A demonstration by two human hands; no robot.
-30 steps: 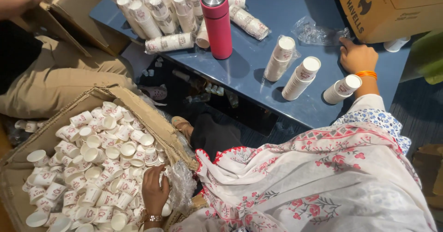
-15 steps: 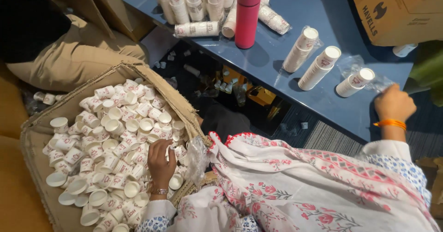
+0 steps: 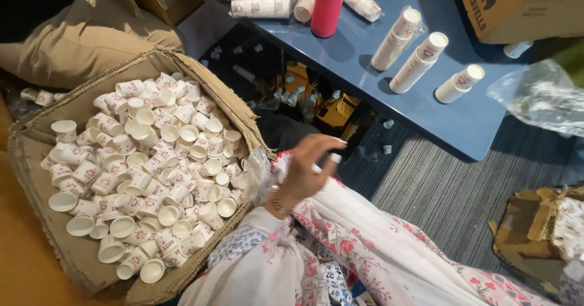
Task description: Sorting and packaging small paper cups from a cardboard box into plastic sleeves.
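Note:
My left hand (image 3: 307, 171), a gold watch on its wrist, hovers just past the right rim of a large open cardboard box (image 3: 36, 129). Its fingers curl around what looks like a small white paper cup (image 3: 333, 158). The box is heaped with several loose white paper cups with red print (image 3: 146, 160). My right hand is out of sight. My white floral garment (image 3: 365, 251) fills the lower middle of the view.
A blue low table (image 3: 377, 93) at the top carries lying stacks of cups (image 3: 418, 62) and a pink bottle (image 3: 328, 2). A brown carton (image 3: 517, 8) and a clear plastic bag (image 3: 541, 96) sit at the right. Another person's tan-clad leg (image 3: 85, 38) lies beyond the box.
My left hand has come up out of the cup box and moved right, past its rim. My right hand, earlier at the table edge, has left the view.

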